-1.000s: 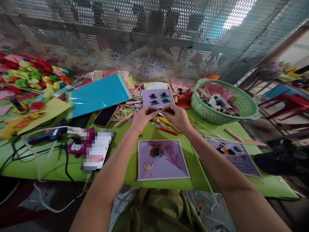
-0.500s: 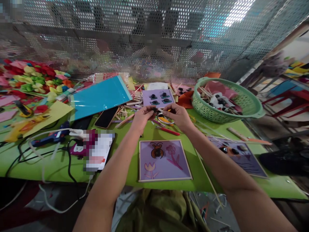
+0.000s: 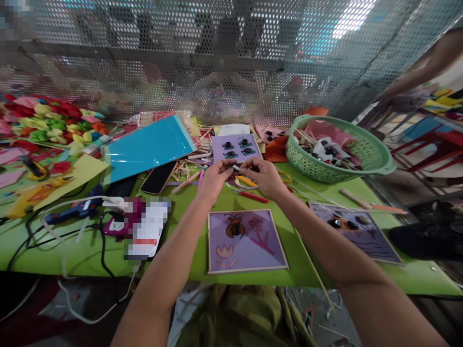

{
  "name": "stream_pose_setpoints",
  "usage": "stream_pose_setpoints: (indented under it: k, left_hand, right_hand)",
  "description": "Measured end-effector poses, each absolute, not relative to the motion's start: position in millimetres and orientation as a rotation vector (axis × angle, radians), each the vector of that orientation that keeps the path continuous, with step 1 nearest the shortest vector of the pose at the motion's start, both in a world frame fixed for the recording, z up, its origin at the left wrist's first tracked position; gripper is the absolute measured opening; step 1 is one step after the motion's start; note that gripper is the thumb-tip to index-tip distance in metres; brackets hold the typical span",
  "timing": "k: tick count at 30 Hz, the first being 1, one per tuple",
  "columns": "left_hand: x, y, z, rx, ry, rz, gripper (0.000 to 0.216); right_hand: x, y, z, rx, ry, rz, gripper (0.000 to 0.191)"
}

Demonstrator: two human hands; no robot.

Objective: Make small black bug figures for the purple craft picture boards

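Observation:
My left hand (image 3: 216,179) and my right hand (image 3: 266,176) meet fingertip to fingertip over the table, both closed in a pinch. Between them is a small dark piece with a whitish flat part (image 3: 236,167), too small to name. Nearer to me lies a purple picture card (image 3: 249,260) with a wooden-stick border, a drawn orange bug and flowers. Just beyond my fingers rests a purple sheet (image 3: 237,146) bearing several dark stones with drawn green shapes. Under my right hand are a red pen (image 3: 253,195) and a roll of tape, partly covered.
A green basket (image 3: 336,171) of stones and sticks stands at right, beside another purple picture (image 3: 376,246). Leftward are a blue sheet (image 3: 148,149), a dark phone (image 3: 158,178), a glue gun (image 3: 74,212) and cords around a purple power strip (image 3: 115,225). Another person's arm (image 3: 430,65) shows upper right.
My fingertips have come closer together, and less of the whitish part shows. Another person's arm has entered at the upper right. The pictures and basket stay in place.

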State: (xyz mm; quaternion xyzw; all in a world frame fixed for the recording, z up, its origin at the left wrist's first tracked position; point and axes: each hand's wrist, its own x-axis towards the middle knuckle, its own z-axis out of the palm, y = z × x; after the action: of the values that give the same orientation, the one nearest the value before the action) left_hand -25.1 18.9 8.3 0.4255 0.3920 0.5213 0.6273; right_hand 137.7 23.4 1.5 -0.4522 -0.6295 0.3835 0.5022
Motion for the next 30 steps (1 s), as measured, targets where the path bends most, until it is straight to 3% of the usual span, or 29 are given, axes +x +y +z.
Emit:
stream_pose_setpoints:
  k: [20, 30]
  left_hand:
    - [-25.5, 17.4, 7.2, 0.98, 0.865, 1.196, 0.02]
    - [-19.0, 13.6, 8.7, 1.003, 0.951, 1.251, 0.007]
  right_hand:
    - [137.8, 25.0, -2.3, -1.112, -1.52, 0.916, 0.028]
    - [136.2, 22.4, -2.8, -1.137, -1.607, 0.791, 0.018]
